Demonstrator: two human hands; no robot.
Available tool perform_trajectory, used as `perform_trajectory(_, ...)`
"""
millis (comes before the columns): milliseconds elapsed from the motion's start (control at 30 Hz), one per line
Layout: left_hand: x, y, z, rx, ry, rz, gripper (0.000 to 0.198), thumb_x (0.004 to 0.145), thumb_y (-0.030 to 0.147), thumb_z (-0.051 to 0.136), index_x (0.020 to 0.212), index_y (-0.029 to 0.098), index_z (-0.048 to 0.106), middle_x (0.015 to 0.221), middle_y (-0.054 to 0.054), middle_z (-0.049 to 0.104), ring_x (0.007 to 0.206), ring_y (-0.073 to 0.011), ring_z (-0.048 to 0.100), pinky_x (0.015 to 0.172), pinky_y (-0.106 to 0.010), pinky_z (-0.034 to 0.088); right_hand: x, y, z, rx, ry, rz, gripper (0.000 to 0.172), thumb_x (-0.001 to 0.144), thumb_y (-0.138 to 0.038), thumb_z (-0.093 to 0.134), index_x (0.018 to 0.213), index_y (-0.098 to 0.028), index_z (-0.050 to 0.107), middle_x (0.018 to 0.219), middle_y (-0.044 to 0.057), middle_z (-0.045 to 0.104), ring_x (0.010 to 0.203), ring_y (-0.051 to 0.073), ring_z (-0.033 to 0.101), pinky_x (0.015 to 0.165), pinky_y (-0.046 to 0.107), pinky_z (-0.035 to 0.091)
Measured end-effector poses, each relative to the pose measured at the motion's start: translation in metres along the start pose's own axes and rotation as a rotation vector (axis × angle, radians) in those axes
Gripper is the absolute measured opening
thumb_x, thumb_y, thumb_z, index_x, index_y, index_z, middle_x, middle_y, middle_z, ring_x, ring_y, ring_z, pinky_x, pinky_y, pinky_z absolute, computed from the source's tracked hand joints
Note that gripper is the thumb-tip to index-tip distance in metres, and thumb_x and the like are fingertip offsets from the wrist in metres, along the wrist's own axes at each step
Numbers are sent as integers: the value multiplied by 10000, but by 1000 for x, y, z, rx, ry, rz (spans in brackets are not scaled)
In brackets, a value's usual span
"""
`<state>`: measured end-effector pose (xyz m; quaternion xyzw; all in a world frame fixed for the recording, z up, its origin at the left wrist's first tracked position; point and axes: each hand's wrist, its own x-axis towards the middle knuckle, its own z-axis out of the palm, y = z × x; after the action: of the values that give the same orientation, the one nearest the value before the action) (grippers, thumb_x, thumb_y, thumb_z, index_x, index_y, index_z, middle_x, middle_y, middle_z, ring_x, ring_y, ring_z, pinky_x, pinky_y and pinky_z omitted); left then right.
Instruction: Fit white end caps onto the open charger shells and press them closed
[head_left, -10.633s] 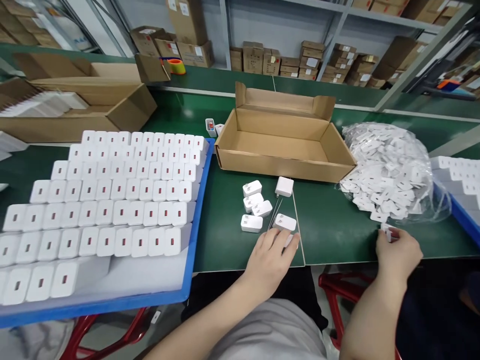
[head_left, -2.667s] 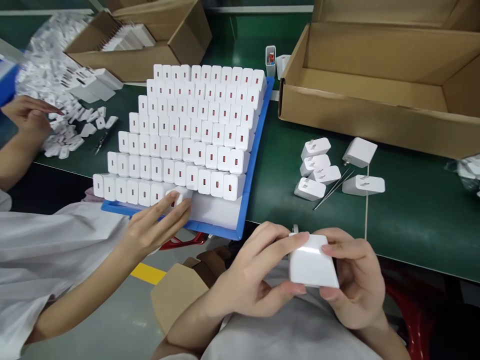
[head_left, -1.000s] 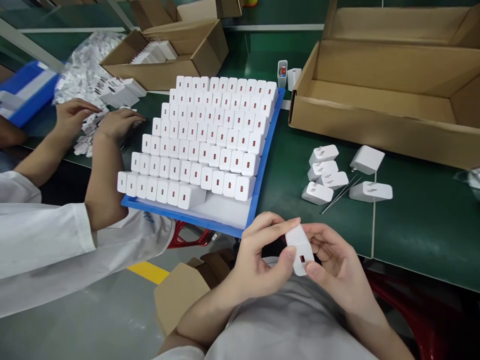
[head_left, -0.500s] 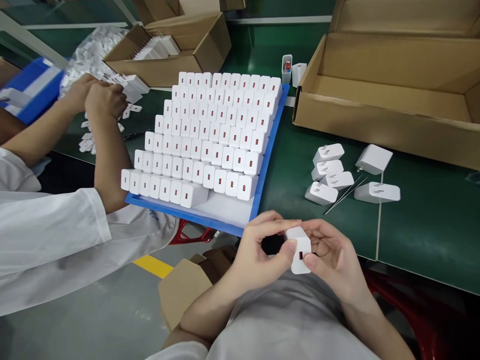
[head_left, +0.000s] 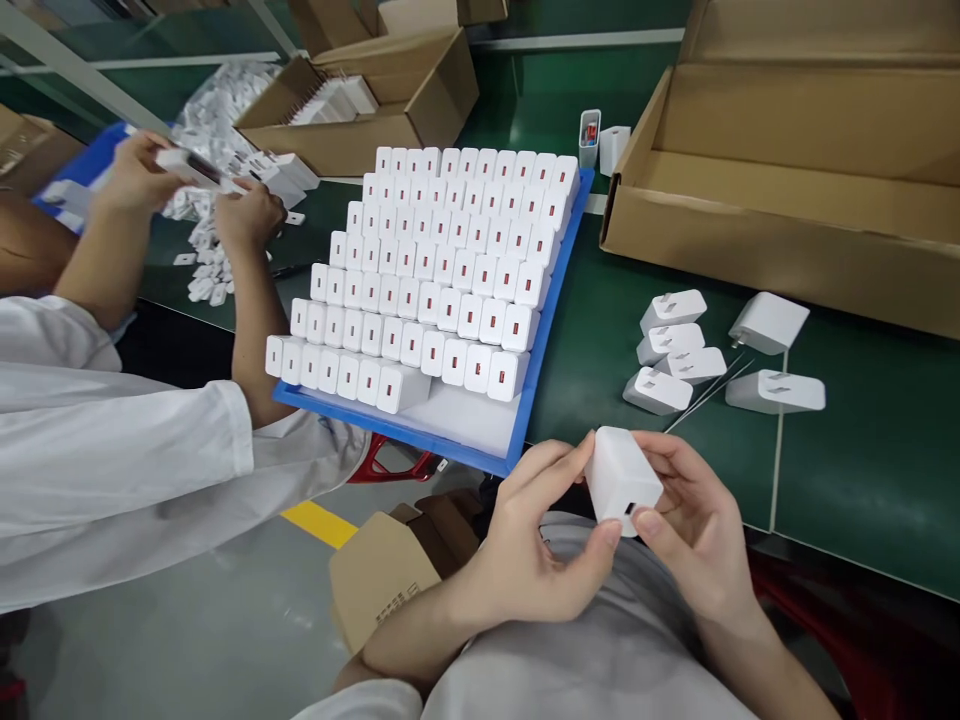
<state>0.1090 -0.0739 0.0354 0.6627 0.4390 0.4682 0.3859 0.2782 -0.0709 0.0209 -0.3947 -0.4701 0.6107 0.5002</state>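
A white USB charger (head_left: 624, 475) is held between both my hands, just in front of the bench edge. Its port end is tilted down toward me and one long side faces up. My left hand (head_left: 547, 530) grips it from the left with fingers and thumb. From the right, my right hand (head_left: 694, 520) holds it, the thumb beside the dark port. Left of and beyond my hands lies a blue-edged tray (head_left: 472, 425) bearing rows of upright white chargers (head_left: 442, 265), ports facing me. Several loose chargers (head_left: 679, 345) with metal prongs lie on the bench to the right.
Thin metal tweezers (head_left: 709, 392) lie among the loose chargers. An open cardboard box (head_left: 780, 210) stands at the back right, another box (head_left: 442, 95) at the back left. At left, a co-worker's hands (head_left: 247, 215) handle a white part near a pile of small white pieces (head_left: 210, 270).
The charger in my hands has turned, so its long side now shows more and its port points lower. The co-worker's hands have moved apart, with a white part now visible between them.
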Motion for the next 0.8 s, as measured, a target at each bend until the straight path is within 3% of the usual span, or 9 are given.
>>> perform_trajectory(167,-4,-4,-10,-5,-1,40,674,807,182,705,1460,185,540,1057,-98,608,925,-203,605,799,-346,566,-1,1,-3,-59,-64,-2,484,896,-285,743,1350,-332,583,1205,71,716,1032,202,718,864,281,617)
perform_trajectory(300,-17,-12,-30,45,42,11,653,818,209,703,1452,184,548,1135,-126,632,990,-232,627,868,-381,572,9,4,15,-140,-88,4,491,875,-242,765,1328,-346,608,1278,62,675,1100,205,696,851,274,635)
perform_trajectory(400,-31,-19,-50,47,205,-125,463,885,233,683,1339,179,612,1170,-140,685,1038,-248,669,933,-401,570,27,9,44,-214,-193,55,467,923,-267,691,1375,-294,576,1320,101,653,1120,230,691,879,350,646)
perform_trajectory(467,-40,-24,-62,64,334,-234,322,919,265,674,1228,173,659,1133,-134,718,1038,-248,696,948,-399,576,41,14,64,-248,-277,86,508,922,-289,669,1412,-236,544,1312,136,652,1036,238,714,869,399,651)
perform_trajectory(567,-48,-33,-79,200,487,-305,264,933,321,675,1154,184,717,1152,-134,739,1106,-265,695,990,-408,563,59,22,93,-202,-393,162,568,919,-265,627,1461,-175,484,1212,151,698,942,234,734,872,432,646)
perform_trajectory(633,-48,-41,-88,337,566,-299,260,934,358,668,1123,202,755,1182,-129,741,1157,-276,677,1023,-422,543,66,28,110,-126,-438,230,583,913,-228,597,1477,-166,461,1195,143,712,1010,238,734,938,430,624)
perform_trajectory(800,-37,-59,-102,450,685,-316,256,927,397,653,1013,220,816,1056,-98,744,1020,-242,696,950,-389,555,74,39,140,91,-440,354,563,885,-224,585,1440,-182,500,1451,137,581,1309,233,610,1168,412,460)
